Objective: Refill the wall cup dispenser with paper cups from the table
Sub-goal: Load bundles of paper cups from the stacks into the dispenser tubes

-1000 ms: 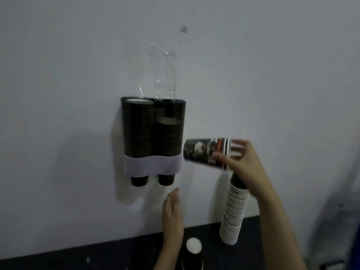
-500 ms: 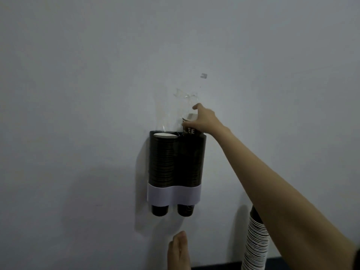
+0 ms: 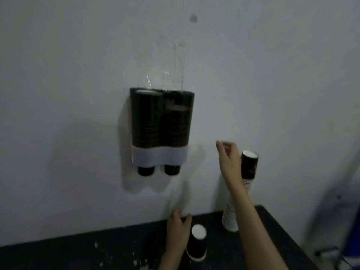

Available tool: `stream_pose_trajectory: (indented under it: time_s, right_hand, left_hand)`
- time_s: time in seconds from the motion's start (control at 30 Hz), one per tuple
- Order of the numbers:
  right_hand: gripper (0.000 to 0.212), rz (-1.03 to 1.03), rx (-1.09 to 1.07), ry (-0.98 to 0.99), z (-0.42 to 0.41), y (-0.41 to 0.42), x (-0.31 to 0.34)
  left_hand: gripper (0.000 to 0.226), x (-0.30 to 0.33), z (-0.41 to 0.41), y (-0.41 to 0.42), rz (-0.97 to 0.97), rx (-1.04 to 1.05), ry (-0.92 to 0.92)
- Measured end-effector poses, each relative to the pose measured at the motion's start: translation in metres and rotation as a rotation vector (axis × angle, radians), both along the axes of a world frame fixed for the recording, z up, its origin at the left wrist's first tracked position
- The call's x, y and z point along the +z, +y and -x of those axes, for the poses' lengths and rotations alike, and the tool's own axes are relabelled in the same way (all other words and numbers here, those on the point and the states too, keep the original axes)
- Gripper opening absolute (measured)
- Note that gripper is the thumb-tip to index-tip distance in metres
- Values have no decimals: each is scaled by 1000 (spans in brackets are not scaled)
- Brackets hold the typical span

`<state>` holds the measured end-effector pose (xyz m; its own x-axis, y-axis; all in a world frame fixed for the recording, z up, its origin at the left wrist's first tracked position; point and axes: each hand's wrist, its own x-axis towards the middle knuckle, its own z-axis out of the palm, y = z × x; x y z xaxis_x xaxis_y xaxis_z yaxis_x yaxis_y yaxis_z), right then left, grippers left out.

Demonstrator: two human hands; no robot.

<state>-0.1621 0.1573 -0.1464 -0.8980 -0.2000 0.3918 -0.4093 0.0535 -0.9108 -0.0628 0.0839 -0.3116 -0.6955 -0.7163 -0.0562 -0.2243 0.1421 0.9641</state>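
The wall cup dispenser (image 3: 160, 123) has two clear tubes packed with dark paper cups and a white band (image 3: 159, 155) near its bottom. The left tube is full to its top; the right stack ends a little lower. My right hand (image 3: 228, 159) hangs empty with loosely curled fingers, right of the dispenser, just in front of a tall stack of upside-down cups (image 3: 243, 191) on the table. My left hand (image 3: 177, 228) rests low by the wall, fingers apart, beside a short stack of upside-down cups (image 3: 196, 244).
A dark table (image 3: 97, 250) with white specks runs along the bare white wall (image 3: 58, 75). At the far right stands a blurred dark shape with something blue (image 3: 350, 230) below it.
My right hand put a cup into the top of the right tube, let it go and dropped back down beside the tall stack. The view tilted up, then down again.
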Motion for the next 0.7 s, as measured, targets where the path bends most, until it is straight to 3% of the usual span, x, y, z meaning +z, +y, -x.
stream_pose_trajectory:
  time_s: [0.13, 0.23, 0.43, 0.6, 0.7]
  right_hand:
    - [30, -216, 40, -355, -6, 37, -110]
    - [27, -328, 21, -560, -12, 61, -170]
    - [20, -440, -11, -793, -14, 79, -232]
    - [22, -481, -16, -828, -7, 70, -238]
    - [51, -428, -22, -864, -13, 62, -238]
  left_hand:
    - [42, -18, 5, 16, 100, -119, -162]
    - [58, -35, 17, 20, 311, -204, -290]
    - [80, -65, 43, 18, 536, -469, -636]
    - [71, -78, 47, 14, 340, -401, -488]
    - [62, -80, 42, 13, 108, -211, -381]
